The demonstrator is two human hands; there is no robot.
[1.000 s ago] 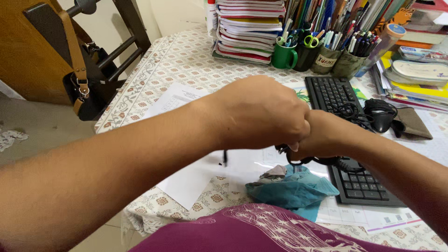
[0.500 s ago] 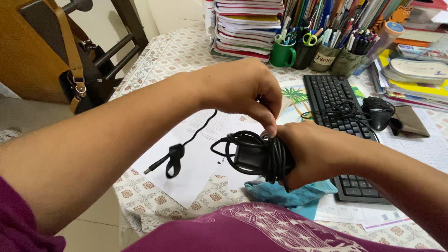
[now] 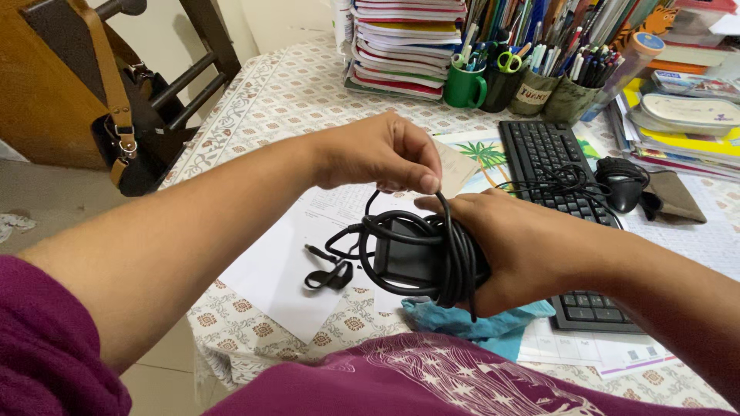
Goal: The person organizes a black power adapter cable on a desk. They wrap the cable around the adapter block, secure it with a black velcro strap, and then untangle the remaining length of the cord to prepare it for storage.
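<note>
My right hand (image 3: 518, 240) grips a black power adapter (image 3: 402, 258) with its black cable (image 3: 456, 262) coiled around it, above the table's near edge. My left hand (image 3: 381, 152) is just above the bundle and pinches the cable between thumb and fingers. The cable's loose end, with a small strap and plug (image 3: 325, 271), hangs to the left over white paper sheets (image 3: 281, 266).
A black keyboard (image 3: 551, 162) and black mouse (image 3: 623, 185) with tangled wire lie to the right. Behind stand a book stack (image 3: 401, 42), a green mug (image 3: 465, 86) and pen holders (image 3: 539, 91). Teal cloth (image 3: 470, 320) lies below the bundle. A chair with a bag (image 3: 123, 131) is at left.
My left hand has carried the cable around the adapter, adding a turn. The loose end has shortened and drawn closer to the bundle. My right hand keeps holding the adapter.
</note>
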